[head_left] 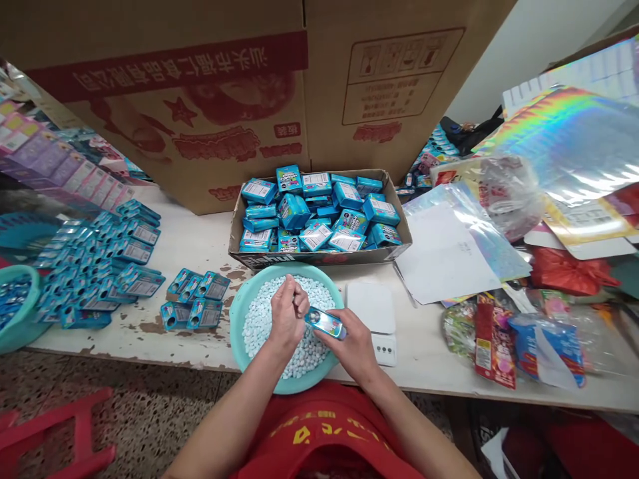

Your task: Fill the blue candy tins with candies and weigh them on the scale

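My right hand (353,340) holds a small blue candy box (325,322) tilted over a turquoise basin (238,332). Close to the upper left end of that box, my left hand (288,311) is closed with its fingers curled in; whatever lies inside it is hidden. Small pale candies (309,356) fill the basin beneath both hands. Just behind the basin, a cardboard tray (319,258) is heaped with blue candy boxes (316,235). To the left, several more blue boxes (206,313) lie on the table, with a round dark hole showing in some.
A white scale (370,309) stands right of the basin. Stacked blue boxes (124,256) and another turquoise basin (20,326) are at the left. A large carton (299,100) rises behind. Paper sheets (444,253) and candy packets (494,342) cover the right side; a red stool (84,426) is lower left.
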